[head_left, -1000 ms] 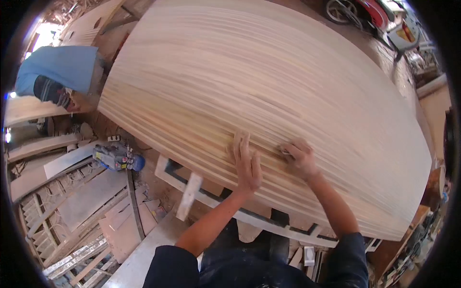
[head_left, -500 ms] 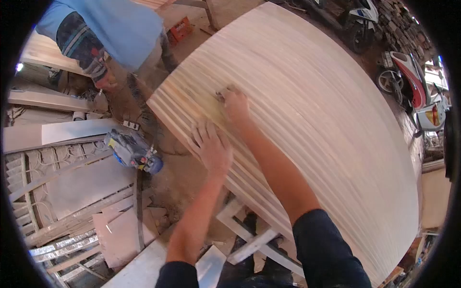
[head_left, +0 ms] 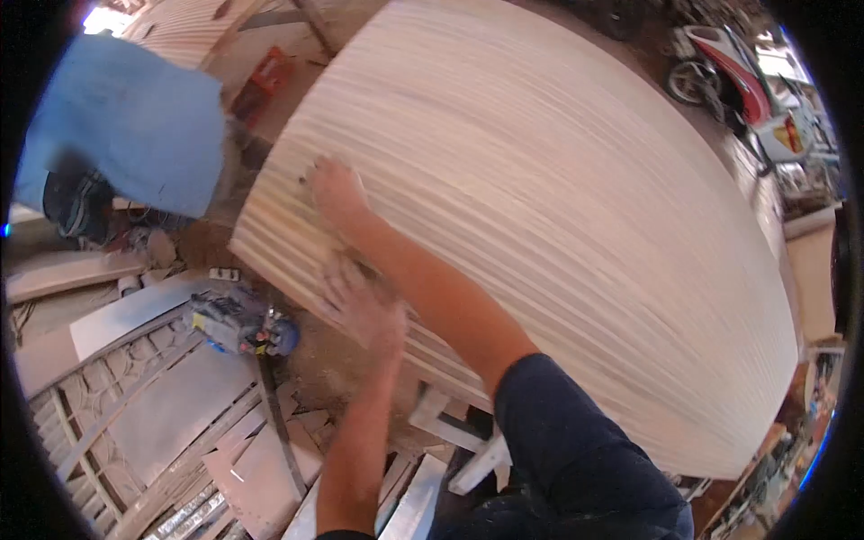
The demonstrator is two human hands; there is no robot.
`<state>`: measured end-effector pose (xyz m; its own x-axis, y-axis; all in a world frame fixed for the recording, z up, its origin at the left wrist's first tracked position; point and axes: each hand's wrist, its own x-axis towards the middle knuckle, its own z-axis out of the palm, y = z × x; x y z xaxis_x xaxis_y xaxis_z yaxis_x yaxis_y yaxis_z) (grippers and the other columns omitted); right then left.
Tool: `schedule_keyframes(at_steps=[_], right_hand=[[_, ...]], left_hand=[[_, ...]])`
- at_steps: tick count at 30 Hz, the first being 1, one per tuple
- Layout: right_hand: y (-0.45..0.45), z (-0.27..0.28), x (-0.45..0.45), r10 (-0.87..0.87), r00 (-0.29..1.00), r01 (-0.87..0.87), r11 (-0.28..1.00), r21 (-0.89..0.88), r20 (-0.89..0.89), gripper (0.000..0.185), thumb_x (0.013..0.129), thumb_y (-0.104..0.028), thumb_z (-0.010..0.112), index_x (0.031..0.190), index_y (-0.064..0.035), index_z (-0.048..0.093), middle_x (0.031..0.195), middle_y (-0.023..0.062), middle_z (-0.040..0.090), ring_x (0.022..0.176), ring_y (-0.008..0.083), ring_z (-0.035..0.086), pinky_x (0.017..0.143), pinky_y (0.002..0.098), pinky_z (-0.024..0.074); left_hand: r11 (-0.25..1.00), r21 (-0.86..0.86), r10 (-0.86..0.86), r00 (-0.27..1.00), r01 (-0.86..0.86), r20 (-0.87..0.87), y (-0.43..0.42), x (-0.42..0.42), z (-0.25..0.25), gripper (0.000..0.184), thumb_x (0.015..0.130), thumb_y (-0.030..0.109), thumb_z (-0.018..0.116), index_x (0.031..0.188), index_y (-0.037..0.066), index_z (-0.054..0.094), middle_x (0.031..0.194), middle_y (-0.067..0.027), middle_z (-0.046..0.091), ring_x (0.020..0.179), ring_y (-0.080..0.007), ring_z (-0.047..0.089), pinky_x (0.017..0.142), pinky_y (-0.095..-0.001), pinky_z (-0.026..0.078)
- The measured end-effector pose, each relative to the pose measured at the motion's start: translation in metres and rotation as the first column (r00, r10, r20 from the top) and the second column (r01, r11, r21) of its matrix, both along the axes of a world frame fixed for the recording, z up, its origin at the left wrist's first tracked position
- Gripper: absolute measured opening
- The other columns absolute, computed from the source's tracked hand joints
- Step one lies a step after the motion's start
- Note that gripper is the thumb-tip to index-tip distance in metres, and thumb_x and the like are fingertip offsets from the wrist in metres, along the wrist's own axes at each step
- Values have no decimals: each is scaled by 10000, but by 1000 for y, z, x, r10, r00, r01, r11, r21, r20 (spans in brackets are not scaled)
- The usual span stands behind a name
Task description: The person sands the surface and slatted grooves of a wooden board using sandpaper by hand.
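Observation:
A large ribbed pale wooden panel [head_left: 540,207] with fine parallel ridges fills the middle of the view. My right hand [head_left: 337,193] is closed and presses on the ridges toward the panel's far left edge. A small dark bit shows at its fingertips; the rest of what it holds is hidden and slightly blurred. Nearer to me, my left hand [head_left: 355,297] lies flat with spread fingers on the panel near its left long edge. Around both hands the ridges look more yellow-brown than elsewhere.
At the upper left is another person in a blue garment [head_left: 135,117]. A dusty machine [head_left: 238,319] stands on the floor left of the panel, among boards and offcuts [head_left: 261,477]. A red crate [head_left: 265,81] sits beyond, and a motorbike [head_left: 738,81] is at the upper right.
My right hand has slid along the ridges toward the panel's far left edge. My left hand stays near the long edge. The view has shifted, and the other person's arm has lowered.

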<state>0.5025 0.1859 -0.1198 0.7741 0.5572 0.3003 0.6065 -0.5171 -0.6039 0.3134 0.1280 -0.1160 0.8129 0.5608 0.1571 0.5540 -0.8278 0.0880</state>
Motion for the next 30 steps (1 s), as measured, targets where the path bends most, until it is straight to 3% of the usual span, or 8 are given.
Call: schedule_keyframes(at_steps=[6, 8, 10, 12, 18, 21, 23, 30], right_hand=[[-323, 25, -131, -10, 965, -2, 999, -44, -263, 318, 995, -275, 604, 1249, -92, 658, 1208, 172, 617, 1184, 374, 538, 1090, 516, 384], [-431, 1, -171, -38, 945, -19, 985, -170, -326, 369, 896, -158, 669, 1265, -160, 652, 1282, 137, 624, 1242, 361, 544, 1057, 491, 445], [-520, 33, -207, -65, 967, 39, 993, -107, -247, 356, 824, -88, 715, 1175, -152, 702, 1088, 103, 687, 1084, 335, 622, 950, 459, 513], [-601, 35, -243, -118, 990, 114, 992, -51, -82, 262, 778, -19, 767, 1032, -80, 754, 924, 92, 698, 866, 318, 657, 785, 422, 542], [-784, 54, -343, -491, 867, 470, 862, -187, -84, 100, 834, 17, 740, 920, -32, 727, 844, 106, 654, 789, 276, 636, 742, 356, 520], [-838, 70, -384, -648, 739, 652, 757, -46, -185, 47, 916, -27, 718, 961, -17, 725, 848, 76, 650, 784, 199, 619, 733, 313, 506], [-863, 77, -404, -811, 446, 884, 466, 44, -377, 111, 1002, -85, 664, 1055, -6, 721, 898, 26, 640, 789, 89, 563, 661, 267, 465], [-880, 78, -455, -683, 369, 929, 287, 233, -631, 180, 1050, -147, 610, 1122, -13, 707, 833, -1, 645, 724, 33, 554, 632, 190, 434]], left_hand=[[994, 68, -102, 961, 87, 257, 7, -2, -24, 512, 1028, 278, 497, 1477, 33, 493, 1552, -164, 453, 1494, -403, 312, 1217, -593, 186], [975, 5, -210, 913, 222, 348, 14, -2, -24, 502, 1037, 270, 488, 1484, 41, 490, 1555, -162, 452, 1492, -399, 319, 1215, -591, 192], [928, -51, -315, 849, 370, 425, 3, -5, -13, 493, 1046, 261, 479, 1491, 49, 487, 1558, -159, 452, 1490, -395, 326, 1212, -589, 199], [861, -30, -492, 847, 507, 200, -21, -7, 6, 498, 1045, 272, 479, 1499, 68, 488, 1563, -160, 452, 1480, -401, 344, 1207, -600, 204], [796, 101, -602, 799, 597, 18, -143, -26, 10, 569, 1026, 372, 512, 1511, 77, 486, 1575, -162, 451, 1481, -389, 350, 1232, -601, 167], [879, 41, -474, 880, 475, -34, -214, -40, 9, 645, 1019, 432, 505, 1510, 16, 466, 1583, -184, 434, 1500, -379, 327, 1255, -587, 121], [887, 4, -458, 882, 461, -108, -270, -55, 21, 713, 1027, 485, 463, 1524, -26, 427, 1594, -200, 412, 1516, -381, 298, 1259, -589, 96], [837, -220, -547, 768, 500, -335, -484, -134, 68, 880, 1043, 636, 316, 1567, -71, 317, 1665, -274, 228, 1567, -429, 135, 1267, -583, 37]])
